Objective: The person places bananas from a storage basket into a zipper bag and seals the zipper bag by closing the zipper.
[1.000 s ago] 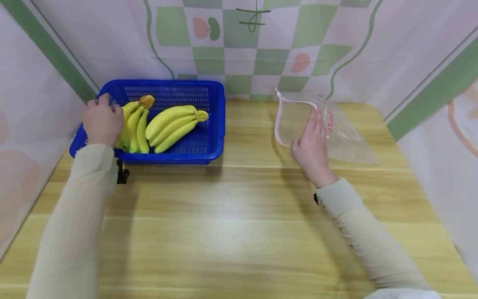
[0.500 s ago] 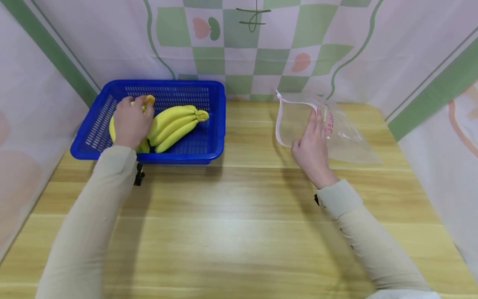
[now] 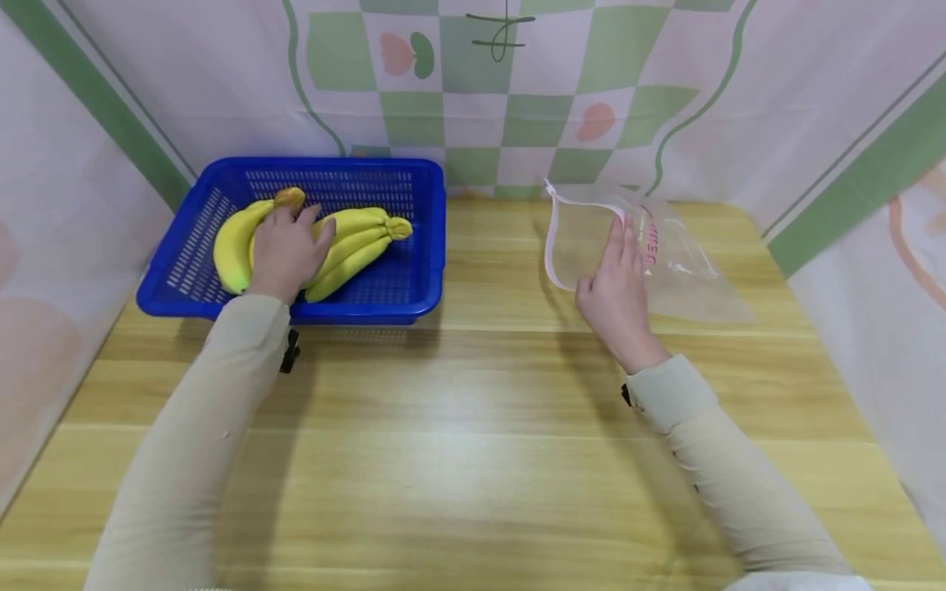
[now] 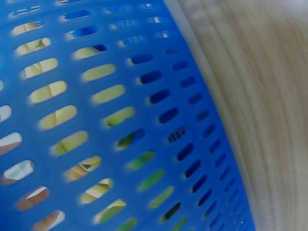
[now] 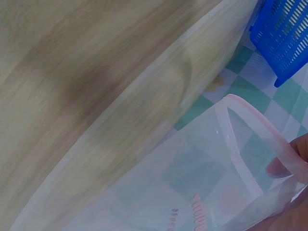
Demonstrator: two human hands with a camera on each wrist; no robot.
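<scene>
In the head view my left hand (image 3: pixel 287 250) reaches into the blue plastic basket (image 3: pixel 436 238) from the front. It lies over the left bunch of bananas (image 3: pixel 235 246), thumb and index finger spread apart, other fingertips partly hidden. The right bunch of bananas (image 3: pixel 355 246) lies beside it, its stem toward the right. In the left wrist view, the slotted basket wall (image 4: pixel 139 106) stands before yellow and green banana skin. My right hand (image 3: pixel 616 291) pinches the pink rim of a clear zip bag (image 3: pixel 687 279), whose mouth gapes toward the left. The right wrist view shows the bag (image 5: pixel 192 159) held from the rim.
Basket and bag stand toward the back of a wooden table (image 3: pixel 458 443). Behind them hangs a checked green and white cloth (image 3: pixel 476 123), with more cloth at both sides. Between basket and bag runs a stretch of bare wood.
My left hand has moved right from the basket's left side, across the left bunch, uncovering its left banana. The right hand and the bag have stayed where they were.
</scene>
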